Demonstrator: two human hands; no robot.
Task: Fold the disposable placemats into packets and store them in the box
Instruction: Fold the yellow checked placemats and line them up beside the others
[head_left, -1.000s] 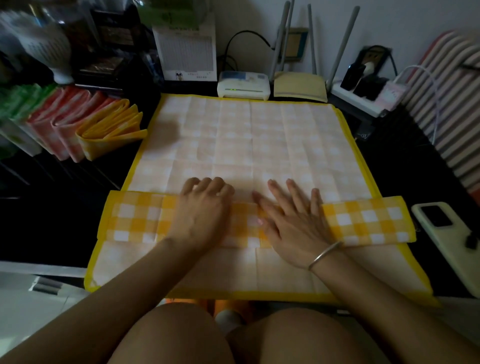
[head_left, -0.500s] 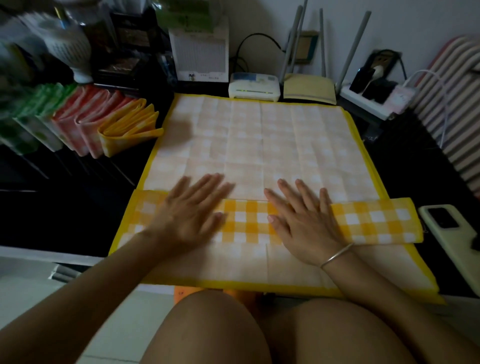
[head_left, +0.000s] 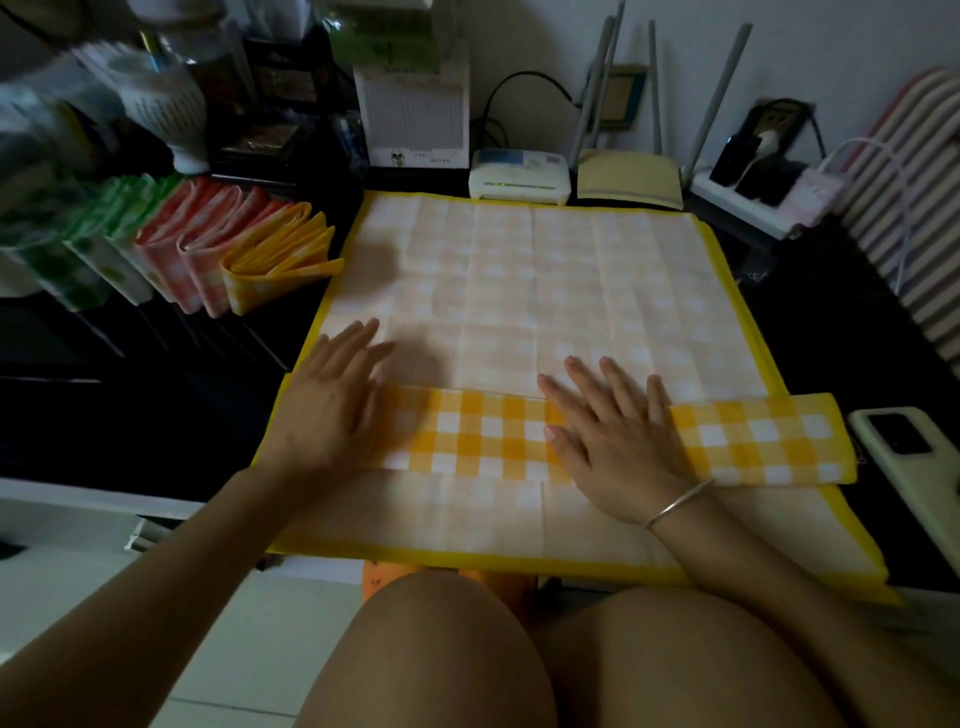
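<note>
Both flat-fingered, left hand (head_left: 327, 410) and right hand (head_left: 618, 447) pressed the placemat (head_left: 571, 291); packets (head_left: 234, 254) stood beside its left edge, a phone (head_left: 904, 452) beside its right.

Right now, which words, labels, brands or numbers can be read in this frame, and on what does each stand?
No text here can be read.
White gridded card at the back: small print on its lower strip, too small and blurred.
Green package above it: print blurred.
Yellow checked placemat: pattern only, no text.
</note>
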